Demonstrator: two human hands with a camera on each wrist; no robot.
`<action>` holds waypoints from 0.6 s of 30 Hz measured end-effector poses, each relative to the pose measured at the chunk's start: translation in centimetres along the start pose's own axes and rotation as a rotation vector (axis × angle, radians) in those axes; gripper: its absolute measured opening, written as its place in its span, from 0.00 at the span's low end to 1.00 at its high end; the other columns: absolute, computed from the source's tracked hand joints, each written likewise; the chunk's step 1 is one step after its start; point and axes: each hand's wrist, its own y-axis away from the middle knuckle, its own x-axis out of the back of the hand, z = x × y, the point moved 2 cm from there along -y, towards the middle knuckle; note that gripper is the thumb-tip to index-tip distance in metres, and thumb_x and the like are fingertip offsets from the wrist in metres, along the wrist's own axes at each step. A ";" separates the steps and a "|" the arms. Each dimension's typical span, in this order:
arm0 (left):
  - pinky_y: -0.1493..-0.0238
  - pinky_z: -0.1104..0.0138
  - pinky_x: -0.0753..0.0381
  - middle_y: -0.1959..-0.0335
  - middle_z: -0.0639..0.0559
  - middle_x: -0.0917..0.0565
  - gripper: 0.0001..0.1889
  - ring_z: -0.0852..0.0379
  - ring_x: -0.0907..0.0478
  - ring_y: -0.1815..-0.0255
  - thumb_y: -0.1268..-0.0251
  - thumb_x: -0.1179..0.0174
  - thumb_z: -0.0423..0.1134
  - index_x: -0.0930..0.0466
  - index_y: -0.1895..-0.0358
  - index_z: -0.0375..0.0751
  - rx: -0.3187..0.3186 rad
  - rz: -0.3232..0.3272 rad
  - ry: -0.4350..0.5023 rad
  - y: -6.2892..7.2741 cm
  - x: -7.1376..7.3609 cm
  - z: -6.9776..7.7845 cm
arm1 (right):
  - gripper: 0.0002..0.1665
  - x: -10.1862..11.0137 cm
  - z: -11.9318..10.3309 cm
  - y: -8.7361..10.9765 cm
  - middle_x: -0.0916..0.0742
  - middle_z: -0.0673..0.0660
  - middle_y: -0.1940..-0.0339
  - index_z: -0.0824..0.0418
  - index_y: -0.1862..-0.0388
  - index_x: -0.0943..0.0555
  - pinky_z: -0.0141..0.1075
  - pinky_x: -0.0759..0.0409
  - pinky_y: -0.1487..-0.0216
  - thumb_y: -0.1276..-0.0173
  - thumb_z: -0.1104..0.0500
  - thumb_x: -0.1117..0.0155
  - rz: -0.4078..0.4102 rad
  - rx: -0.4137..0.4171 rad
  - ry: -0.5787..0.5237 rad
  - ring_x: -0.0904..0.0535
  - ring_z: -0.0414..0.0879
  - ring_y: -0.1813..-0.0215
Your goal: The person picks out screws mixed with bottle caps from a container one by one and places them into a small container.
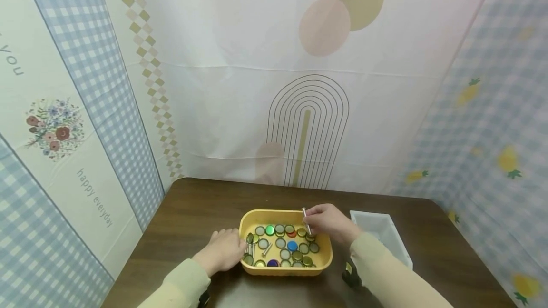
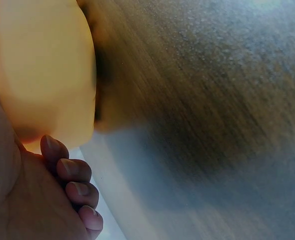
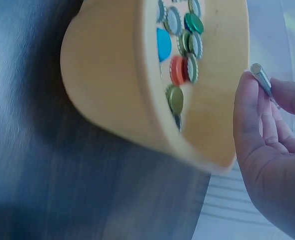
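A yellow plastic bin [image 1: 284,272] sits on the table, holding many bottle caps, among them a blue cap [image 1: 292,246] and a green cap [image 1: 269,230]. Several silver bolts [image 1: 267,250] lie among the caps toward its left side. My left hand [image 1: 227,248] holds the bin's left rim, its fingertips [image 2: 77,170] curled by the outer wall in the left wrist view. Over the bin's far right corner, my right hand [image 1: 327,222] pinches a silver bolt [image 1: 307,221] between thumb and fingers. The bolt's round end faces the right wrist camera.
A white tray [image 1: 402,243] stands right of the bin, partly hidden behind my right forearm. The dark wooden table [image 1: 205,198] reaches back to a patterned cloth wall [image 1: 222,122], with more cloth on both sides.
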 end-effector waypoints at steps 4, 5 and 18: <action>0.57 0.51 0.38 0.68 0.49 0.26 0.17 0.50 0.33 0.65 0.33 0.54 0.45 0.25 0.59 0.32 -0.005 -0.005 -0.002 -0.1 0.0 0.1 | 0.18 1.6 0.6 0.5 0.17 0.68 0.56 0.75 0.51 0.22 0.41 0.19 0.59 0.35 0.63 0.35 0.034 0.016 -0.039 0.17 0.56 0.58; 0.57 0.51 0.38 0.68 0.49 0.27 0.17 0.50 0.33 0.65 0.33 0.54 0.45 0.25 0.59 0.32 -0.005 -0.008 -0.001 -0.1 0.0 0.2 | 0.18 2.1 0.8 0.7 0.17 0.68 0.56 0.75 0.51 0.23 0.41 0.19 0.58 0.35 0.63 0.35 0.039 0.018 -0.045 0.17 0.56 0.58; 0.58 0.52 0.39 0.68 0.49 0.27 0.17 0.50 0.35 0.66 0.32 0.55 0.46 0.25 0.58 0.33 0.000 -0.023 -0.002 0.0 0.2 0.0 | 0.24 7.9 2.3 3.7 0.16 0.66 0.53 0.73 0.46 0.25 0.42 0.20 0.53 0.34 0.58 0.36 0.151 0.007 -0.015 0.17 0.53 0.53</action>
